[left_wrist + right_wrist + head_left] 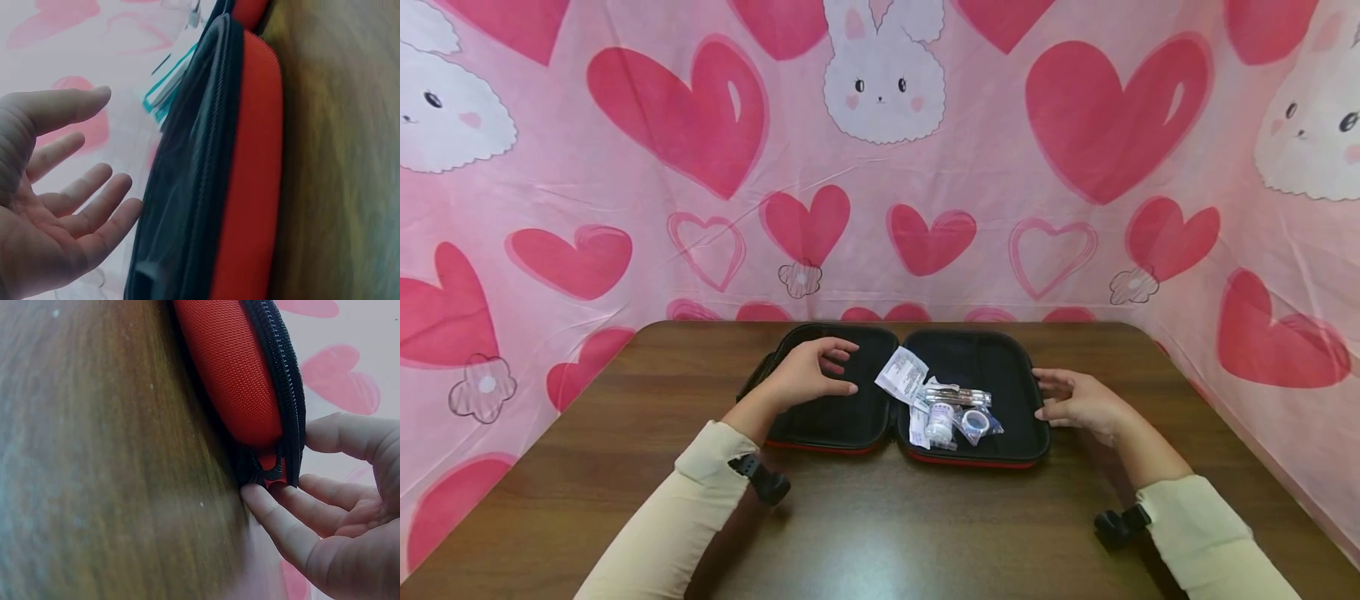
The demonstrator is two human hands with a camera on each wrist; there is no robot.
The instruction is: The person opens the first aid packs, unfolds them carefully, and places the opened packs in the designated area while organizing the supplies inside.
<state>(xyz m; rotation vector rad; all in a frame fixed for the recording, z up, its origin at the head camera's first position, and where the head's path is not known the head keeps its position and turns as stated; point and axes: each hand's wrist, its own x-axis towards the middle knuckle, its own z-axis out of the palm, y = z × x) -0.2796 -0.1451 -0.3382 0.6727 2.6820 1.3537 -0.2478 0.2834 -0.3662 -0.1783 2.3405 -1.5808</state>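
A red zippered case [973, 460] with a black lining lies unfolded flat on the table. My left hand [808, 371] hovers over its left half, fingers apart and slightly bent, holding nothing. At the right edge, my right hand [1086, 404] grips the case's side; in the right wrist view the thumb rests on the black zipper rim [290, 394] and the other fingers reach round the lower corner. In the right half sit printed white packets [902, 373], a clear-wrapped bundle of thin sticks [958, 396], a small labelled bottle [940, 421] and a white tape roll [975, 425] in a bag.
The brown wooden table [880, 525] extends around the case. Behind it hangs a pink cloth [865, 175] with hearts and rabbits, which also runs along both sides. Black cameras are strapped to both wrists.
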